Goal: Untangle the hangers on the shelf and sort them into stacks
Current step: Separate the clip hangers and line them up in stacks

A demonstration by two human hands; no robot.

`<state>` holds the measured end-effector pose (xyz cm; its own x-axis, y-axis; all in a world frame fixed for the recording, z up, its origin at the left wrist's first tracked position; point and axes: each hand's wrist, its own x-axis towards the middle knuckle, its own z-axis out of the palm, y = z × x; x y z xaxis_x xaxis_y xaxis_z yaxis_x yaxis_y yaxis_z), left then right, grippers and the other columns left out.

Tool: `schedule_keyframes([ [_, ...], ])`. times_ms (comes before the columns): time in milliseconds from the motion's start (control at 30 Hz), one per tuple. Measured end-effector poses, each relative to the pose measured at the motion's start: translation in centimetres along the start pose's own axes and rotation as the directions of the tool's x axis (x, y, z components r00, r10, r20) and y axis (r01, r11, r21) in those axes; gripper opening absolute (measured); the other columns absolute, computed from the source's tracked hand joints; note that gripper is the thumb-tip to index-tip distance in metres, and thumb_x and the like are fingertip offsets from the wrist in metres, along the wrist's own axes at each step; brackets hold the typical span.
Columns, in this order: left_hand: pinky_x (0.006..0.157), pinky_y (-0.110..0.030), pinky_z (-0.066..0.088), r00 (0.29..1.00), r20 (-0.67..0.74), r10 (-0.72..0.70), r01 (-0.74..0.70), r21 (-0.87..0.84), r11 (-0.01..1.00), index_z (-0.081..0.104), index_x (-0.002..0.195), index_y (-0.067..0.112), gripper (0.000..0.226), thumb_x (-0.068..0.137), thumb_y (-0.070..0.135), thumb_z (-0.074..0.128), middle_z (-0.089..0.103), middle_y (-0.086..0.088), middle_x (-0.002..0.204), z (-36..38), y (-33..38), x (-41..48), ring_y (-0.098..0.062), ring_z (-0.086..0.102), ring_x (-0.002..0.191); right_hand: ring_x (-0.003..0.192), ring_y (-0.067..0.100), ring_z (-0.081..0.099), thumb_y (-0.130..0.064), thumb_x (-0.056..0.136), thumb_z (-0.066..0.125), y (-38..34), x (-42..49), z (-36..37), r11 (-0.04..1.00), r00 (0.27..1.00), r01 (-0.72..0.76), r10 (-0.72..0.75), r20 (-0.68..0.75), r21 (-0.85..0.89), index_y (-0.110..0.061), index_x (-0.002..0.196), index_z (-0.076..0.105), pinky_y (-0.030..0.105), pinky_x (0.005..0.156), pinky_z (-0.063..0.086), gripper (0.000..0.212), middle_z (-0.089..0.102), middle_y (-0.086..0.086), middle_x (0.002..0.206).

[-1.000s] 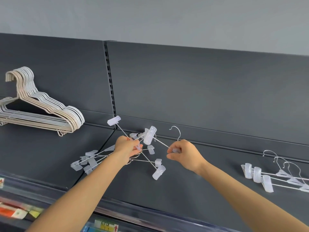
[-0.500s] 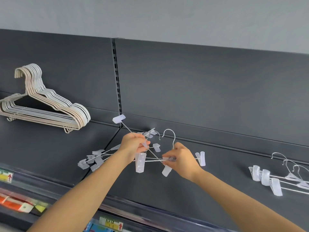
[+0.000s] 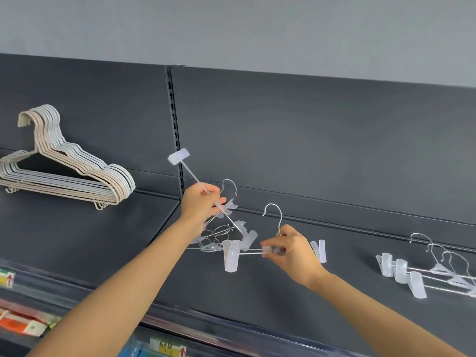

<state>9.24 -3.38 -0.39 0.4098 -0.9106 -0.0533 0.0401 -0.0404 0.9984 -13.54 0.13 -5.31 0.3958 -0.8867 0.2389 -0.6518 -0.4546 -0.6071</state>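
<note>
clip hanger [image 3: 231, 255] frame centre, over shelf [image 3: 257, 292], bar horizontal, hook up | right hand [image 3: 291, 249] pinches its bar | left hand [image 3: 198, 202] grips tangle [image 3: 219, 233], one rod slanting to upper left

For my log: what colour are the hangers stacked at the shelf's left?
The stacked hangers are beige and pale grey; head view.
</note>
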Motion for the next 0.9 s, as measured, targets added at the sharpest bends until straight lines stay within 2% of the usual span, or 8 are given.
schedule_keyframes([
  [100, 0.071, -0.030, 0.059, 0.997, -0.080, -0.011, 0.004, -0.092, 0.996, 0.061, 0.087, 0.005, 0.013, 0.087, -0.005, 0.055, 0.063, -0.018, 0.091, -0.1, -0.2, -0.3, -0.021, 0.072, 0.084, 0.063, 0.003, 0.049, -0.017, 0.083, 0.070, 0.5, -0.1, -0.2, 0.996, 0.996, -0.085, 0.085, 0.030, -0.013, -0.021, 0.088, 0.074, 0.007, 0.064, 0.040, 0.008, 0.039, -0.009, 0.079],
  [200, 0.078, -0.033, 0.058, 0.993, -0.117, 0.025, -0.037, -0.099, 0.994, 0.061, 0.081, 0.007, 0.014, 0.088, -0.003, 0.055, 0.063, -0.017, 0.082, 0.2, -0.3, -0.9, -0.020, 0.072, 0.086, 0.068, 0.000, 0.050, -0.019, 0.083, 0.070, 0.8, -0.2, -0.7, 0.990, 0.988, -0.123, 0.128, 0.083, -0.063, -0.021, 0.096, 0.073, 0.005, 0.062, 0.038, 0.013, 0.041, -0.011, 0.082],
  [367, 0.081, -0.035, 0.058, 0.993, -0.076, 0.089, -0.097, -0.111, 0.989, 0.064, 0.087, 0.003, 0.009, 0.085, -0.001, 0.056, 0.064, -0.015, 0.075, 0.9, 0.1, -1.6, -0.019, 0.072, 0.087, 0.082, 0.002, 0.051, -0.014, 0.083, 0.064, 0.6, -0.3, -3.5, 0.983, 0.972, -0.132, 0.153, 0.177, -0.124, -0.025, 0.105, 0.065, 0.004, 0.060, 0.036, 0.025, 0.046, -0.012, 0.090],
  [500, 0.080, -0.032, 0.057, 0.998, -0.029, 0.058, -0.063, -0.201, 0.978, 0.065, 0.089, 0.007, 0.007, 0.087, 0.004, 0.059, 0.066, -0.011, 0.083, 2.1, 0.5, -1.9, -0.020, 0.072, 0.090, 0.081, 0.007, 0.054, -0.009, 0.081, 0.062, 1.1, -0.8, -7.0, 0.985, 0.968, -0.125, 0.148, 0.205, -0.122, -0.021, 0.114, 0.047, 0.010, 0.064, 0.040, 0.038, 0.054, -0.014, 0.079],
  [600, 0.085, -0.035, 0.055, 1.000, 0.029, -0.008, 0.014, -0.248, 0.969, 0.066, 0.089, 0.009, 0.005, 0.089, 0.008, 0.061, 0.066, -0.008, 0.085, 3.9, 0.4, -2.0, -0.021, 0.071, 0.093, 0.072, -0.004, 0.056, -0.009, 0.079, 0.068, 2.0, -1.9, -9.3, 0.980, 0.970, -0.127, 0.155, 0.187, -0.154, -0.017, 0.115, 0.040, 0.014, 0.063, 0.042, 0.046, 0.055, -0.006, 0.077],
  [667, 0.082, -0.030, 0.056, 0.997, 0.076, -0.023, 0.044, -0.290, 0.956, 0.066, 0.095, 0.005, 0.008, 0.089, 0.008, 0.061, 0.063, -0.012, 0.087, 5.5, 0.5, -2.3, -0.020, 0.070, 0.092, 0.072, -0.009, 0.056, -0.011, 0.078, 0.072, 2.9, -2.8, -10.6, 0.976, 0.974, -0.152, 0.174, 0.144, -0.155, -0.017, 0.115, 0.041, 0.013, 0.063, 0.042, 0.049, 0.056, -0.001, 0.076],
  [800, 0.083, -0.028, 0.056, 0.989, 0.147, -0.001, 0.043, -0.278, 0.960, 0.068, 0.096, 0.005, 0.010, 0.089, 0.010, 0.063, 0.060, -0.011, 0.080, 9.0, 1.1, -3.4, -0.019, 0.070, 0.093, 0.061, 0.005, 0.047, -0.021, 0.073, 0.079, 5.3, -5.2, -13.2, 0.960, 0.972, -0.224, 0.232, 0.032, -0.166, -0.020, 0.109, 0.043, 0.018, 0.058, 0.037, 0.051, 0.045, -0.005, 0.064],
  [900, 0.079, -0.026, 0.057, 0.981, 0.182, 0.065, -0.028, -0.200, 0.979, 0.069, 0.099, 0.005, 0.012, 0.088, 0.007, 0.064, 0.064, -0.006, 0.082, 11.8, 1.5, -4.6, -0.019, 0.069, 0.087, 0.069, 0.010, 0.051, -0.025, 0.073, 0.078, 7.6, -7.7, -15.1, 0.949, 0.956, -0.289, 0.293, 0.020, -0.125, -0.022, 0.109, 0.043, 0.014, 0.056, 0.039, 0.051, 0.060, -0.007, 0.076],
])
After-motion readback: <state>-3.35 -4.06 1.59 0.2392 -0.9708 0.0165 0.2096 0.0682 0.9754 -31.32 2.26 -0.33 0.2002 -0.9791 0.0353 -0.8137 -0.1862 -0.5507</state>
